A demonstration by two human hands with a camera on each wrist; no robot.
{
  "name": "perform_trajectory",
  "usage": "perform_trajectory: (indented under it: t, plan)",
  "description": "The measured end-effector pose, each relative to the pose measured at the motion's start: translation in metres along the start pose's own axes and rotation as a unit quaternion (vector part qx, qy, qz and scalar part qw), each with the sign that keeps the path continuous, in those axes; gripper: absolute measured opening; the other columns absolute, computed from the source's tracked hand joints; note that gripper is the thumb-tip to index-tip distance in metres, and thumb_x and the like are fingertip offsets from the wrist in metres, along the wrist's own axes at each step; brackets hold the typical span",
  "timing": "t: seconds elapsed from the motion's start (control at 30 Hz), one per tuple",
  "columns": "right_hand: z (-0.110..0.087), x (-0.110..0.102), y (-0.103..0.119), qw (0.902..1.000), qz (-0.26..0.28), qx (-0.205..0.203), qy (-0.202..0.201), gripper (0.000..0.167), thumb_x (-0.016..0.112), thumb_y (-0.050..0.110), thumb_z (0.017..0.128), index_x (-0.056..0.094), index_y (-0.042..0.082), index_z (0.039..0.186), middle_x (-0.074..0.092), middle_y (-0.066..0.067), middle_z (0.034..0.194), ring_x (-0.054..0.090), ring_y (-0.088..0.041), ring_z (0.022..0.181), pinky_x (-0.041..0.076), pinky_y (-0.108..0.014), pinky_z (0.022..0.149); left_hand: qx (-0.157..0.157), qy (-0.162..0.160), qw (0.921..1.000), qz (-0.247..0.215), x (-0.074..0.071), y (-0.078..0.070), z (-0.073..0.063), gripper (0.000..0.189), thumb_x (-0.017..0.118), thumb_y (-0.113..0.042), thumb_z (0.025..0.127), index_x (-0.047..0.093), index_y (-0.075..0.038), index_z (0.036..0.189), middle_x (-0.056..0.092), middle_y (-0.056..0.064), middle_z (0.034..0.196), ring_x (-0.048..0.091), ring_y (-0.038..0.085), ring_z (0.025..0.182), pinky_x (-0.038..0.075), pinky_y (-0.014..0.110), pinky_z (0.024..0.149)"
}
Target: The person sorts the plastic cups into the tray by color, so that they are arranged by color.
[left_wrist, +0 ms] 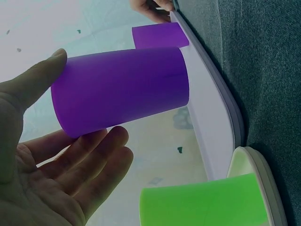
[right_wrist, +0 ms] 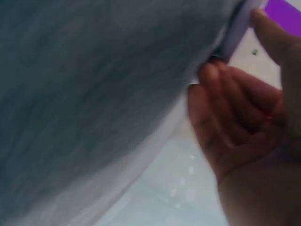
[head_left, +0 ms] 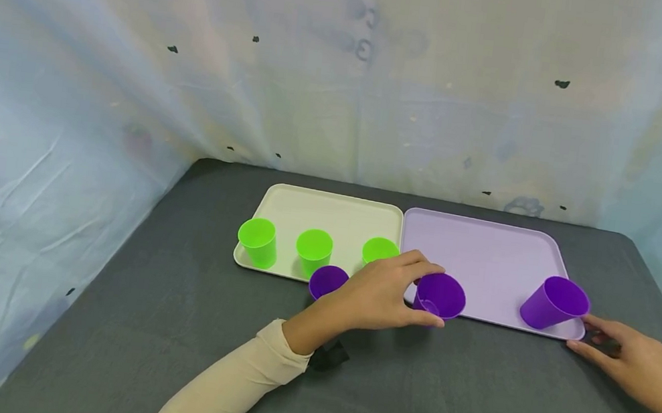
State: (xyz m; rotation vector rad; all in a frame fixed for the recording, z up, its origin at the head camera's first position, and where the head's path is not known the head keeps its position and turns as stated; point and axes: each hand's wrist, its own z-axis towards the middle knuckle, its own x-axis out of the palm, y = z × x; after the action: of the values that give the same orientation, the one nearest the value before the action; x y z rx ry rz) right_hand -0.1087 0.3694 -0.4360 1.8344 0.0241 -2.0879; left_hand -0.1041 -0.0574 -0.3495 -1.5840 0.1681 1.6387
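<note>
My left hand (head_left: 385,293) grips a purple cup (left_wrist: 122,89) between thumb and fingers. The cup is raised over the lavender tray's front edge, towards its left end. At the front right corner of the lavender tray (head_left: 483,256), my right hand (head_left: 636,356) pinches the rim with thumb and fingers. Another purple cup (head_left: 554,302) stands on that tray near this corner. A third purple cup (head_left: 328,280) is by the cream tray's front edge, partly hidden by my left wrist. Three green cups stand along the front of the cream tray (head_left: 336,210); the rightmost green cup (head_left: 380,249) is partly covered by my left hand.
The two trays lie side by side on a dark grey cloth-covered table (head_left: 173,324). The other green cups are the left one (head_left: 260,246) and the middle one (head_left: 314,248). A pale patterned curtain (head_left: 349,87) hangs behind the table and at both sides.
</note>
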Motion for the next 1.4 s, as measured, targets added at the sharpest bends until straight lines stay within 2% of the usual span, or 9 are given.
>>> perform_trajectory:
  t: [0.17, 0.37, 0.6, 0.73, 0.87, 1.0, 1.13, 1.3, 1.4]
  plan:
    - [-0.001, -0.001, -0.009, 0.9987, -0.029, -0.042, -0.005, 0.058, 0.087, 0.04, 0.072, 0.071, 0.002, 0.112, 0.07, 0.002, 0.082, 0.044, 0.016, 0.07, 0.049, -0.028, 0.057, 0.001, -0.001, 1.0, 0.005, 0.0, -0.001, 0.002, 0.067, 0.078, -0.054, 0.081, 0.058, -0.023, 0.137, 0.059, -0.01, 0.121, 0.065, 0.008, 0.102, 0.048, 0.011, 0.079]
    - [-0.004, 0.001, -0.018, 0.9964, -0.042, -0.07, -0.021, 0.06, 0.088, 0.04, 0.069, 0.072, 0.004, 0.115, 0.073, -0.004, 0.089, 0.05, 0.012, 0.075, 0.053, -0.032, 0.059, 0.011, -0.008, 0.9999, 0.009, 0.003, -0.003, 0.009, 0.067, 0.078, -0.054, 0.08, 0.059, -0.022, 0.136, 0.059, -0.009, 0.121, 0.064, 0.005, 0.101, 0.047, 0.01, 0.08]
    - [-0.008, 0.006, -0.019, 0.9972, -0.033, -0.063, -0.024, 0.058, 0.087, 0.036, 0.073, 0.072, 0.007, 0.121, 0.075, -0.019, 0.102, 0.068, -0.037, 0.088, 0.05, -0.056, 0.071, 0.0, -0.001, 1.0, 0.008, 0.01, -0.008, 0.019, 0.067, 0.077, -0.055, 0.081, 0.059, -0.023, 0.137, 0.059, -0.01, 0.121, 0.061, 0.001, 0.102, 0.046, 0.009, 0.08]
    - [-0.007, 0.006, -0.019, 0.997, -0.026, -0.059, -0.042, 0.051, 0.086, 0.033, 0.074, 0.074, 0.012, 0.119, 0.075, -0.019, 0.102, 0.067, -0.042, 0.091, 0.047, -0.055, 0.071, -0.014, -0.001, 0.9998, 0.013, 0.014, -0.01, 0.023, 0.067, 0.077, -0.056, 0.081, 0.058, -0.024, 0.137, 0.059, -0.01, 0.122, 0.061, 0.002, 0.104, 0.047, 0.01, 0.081]
    - [-0.005, 0.005, -0.02, 0.9968, -0.017, -0.059, -0.051, 0.045, 0.086, 0.032, 0.075, 0.076, 0.017, 0.116, 0.077, -0.015, 0.098, 0.07, -0.012, 0.083, 0.051, -0.039, 0.069, -0.046, 0.008, 0.9988, 0.013, 0.019, -0.011, 0.026, 0.07, 0.077, -0.057, 0.081, 0.057, -0.025, 0.14, 0.059, -0.009, 0.124, 0.061, 0.003, 0.105, 0.048, 0.012, 0.08]
    - [-0.005, 0.003, -0.02, 0.9974, -0.009, -0.053, -0.047, 0.043, 0.087, 0.033, 0.074, 0.077, 0.019, 0.113, 0.077, -0.013, 0.095, 0.049, 0.019, 0.082, 0.048, -0.023, 0.061, -0.066, 0.009, 0.9976, 0.017, 0.025, -0.011, 0.028, 0.071, 0.077, -0.057, 0.08, 0.056, -0.025, 0.141, 0.06, -0.009, 0.125, 0.061, 0.003, 0.102, 0.048, 0.012, 0.077]
    - [-0.006, 0.003, -0.019, 0.9983, -0.009, -0.041, -0.041, 0.043, 0.086, 0.035, 0.075, 0.077, 0.016, 0.113, 0.077, -0.014, 0.096, 0.046, 0.021, 0.082, 0.05, -0.029, 0.061, -0.071, 0.004, 0.9972, 0.022, 0.028, -0.013, 0.035, 0.07, 0.075, -0.057, 0.082, 0.055, -0.026, 0.141, 0.059, -0.009, 0.126, 0.061, 0.003, 0.102, 0.048, 0.012, 0.077]
    - [-0.006, 0.002, -0.019, 0.9979, -0.011, -0.043, -0.046, 0.042, 0.086, 0.035, 0.074, 0.078, 0.016, 0.111, 0.077, -0.014, 0.095, 0.046, 0.021, 0.079, 0.044, -0.019, 0.057, -0.077, -0.006, 0.9968, 0.021, 0.034, -0.013, 0.049, 0.07, 0.077, -0.056, 0.081, 0.056, -0.025, 0.14, 0.059, -0.008, 0.125, 0.061, 0.003, 0.103, 0.049, 0.014, 0.079]
    - [-0.007, 0.002, -0.019, 0.9985, -0.012, -0.037, -0.038, 0.043, 0.086, 0.036, 0.076, 0.077, 0.013, 0.111, 0.077, -0.015, 0.096, 0.045, 0.021, 0.078, 0.049, -0.029, 0.057, -0.084, -0.004, 0.9964, 0.013, 0.039, -0.014, 0.056, 0.071, 0.079, -0.055, 0.079, 0.057, -0.025, 0.14, 0.06, -0.009, 0.124, 0.06, 0.002, 0.104, 0.048, 0.013, 0.081]
